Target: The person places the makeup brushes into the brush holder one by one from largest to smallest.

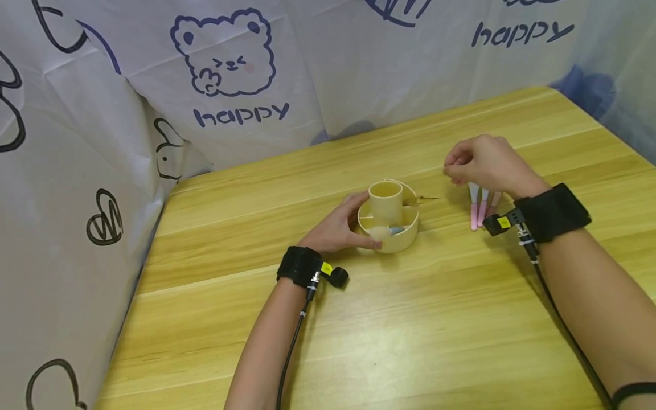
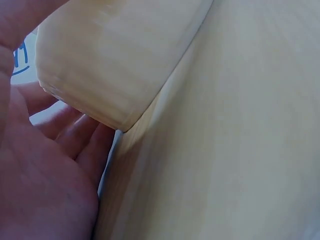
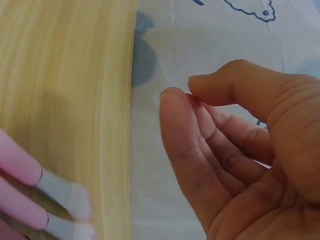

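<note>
A round cream organizer [image 1: 401,244] with dividers and a tall cup [image 1: 385,206] in its middle stands on the table. My left hand [image 1: 335,229] grips its left side, with the thumb along the front wall and the fingers behind. In the left wrist view the fingers [image 2: 75,132] lie beside the organizer's wall [image 2: 120,55]. A pale rounded piece [image 1: 380,233] and a blue-grey piece [image 1: 397,230] lie in its front compartment. My right hand [image 1: 489,162] is raised above pink-handled brushes [image 1: 483,213], its fingers loosely bent and nothing visible between thumb and index finger.
The wooden table [image 1: 410,330] runs back to a white cloth [image 1: 328,62] with blue drawings. From the organizer's right rim a thin dark piece [image 1: 429,198] sticks out. Each wrist wears a black strap [image 1: 553,213] with a small camera and a cable.
</note>
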The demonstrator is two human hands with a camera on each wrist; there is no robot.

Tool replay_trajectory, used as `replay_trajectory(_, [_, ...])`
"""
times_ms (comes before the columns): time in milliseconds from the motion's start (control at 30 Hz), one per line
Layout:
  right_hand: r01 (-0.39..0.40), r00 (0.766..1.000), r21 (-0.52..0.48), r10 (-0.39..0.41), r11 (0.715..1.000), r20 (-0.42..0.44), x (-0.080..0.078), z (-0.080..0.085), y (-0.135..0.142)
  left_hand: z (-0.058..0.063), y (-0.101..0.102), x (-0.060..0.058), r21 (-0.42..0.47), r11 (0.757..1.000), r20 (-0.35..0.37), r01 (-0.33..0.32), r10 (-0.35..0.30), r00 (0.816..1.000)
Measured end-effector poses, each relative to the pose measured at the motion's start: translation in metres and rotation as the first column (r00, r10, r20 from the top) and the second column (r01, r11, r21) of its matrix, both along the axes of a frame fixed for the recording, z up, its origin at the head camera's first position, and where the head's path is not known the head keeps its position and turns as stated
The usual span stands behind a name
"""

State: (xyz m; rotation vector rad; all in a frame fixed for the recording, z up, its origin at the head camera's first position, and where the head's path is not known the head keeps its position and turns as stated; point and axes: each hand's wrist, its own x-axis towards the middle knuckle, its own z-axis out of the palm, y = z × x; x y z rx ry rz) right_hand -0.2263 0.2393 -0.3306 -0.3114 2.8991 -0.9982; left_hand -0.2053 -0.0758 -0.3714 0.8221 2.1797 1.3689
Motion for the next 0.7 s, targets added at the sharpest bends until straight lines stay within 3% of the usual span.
replay_trajectory(267, [-0.002, 0.999, 0.047, 0.000, 0.999, 0.049, -0.0014, -0.0014, 0.0033, -0.0033, -0.0007, -0.0013, 0.035, 0.999, 0.056, 0.007, -0.009, 0.998])
replay_trajectory(700, [-0.024, 0.989, 0.105, 0.008, 0.994, 0.148, -0.0010, -0.0082, 0.0082, -0.0023, 0.0004, -0.0010, 0.029, 1.000, 0.040, 0.008, -0.009, 0.999])
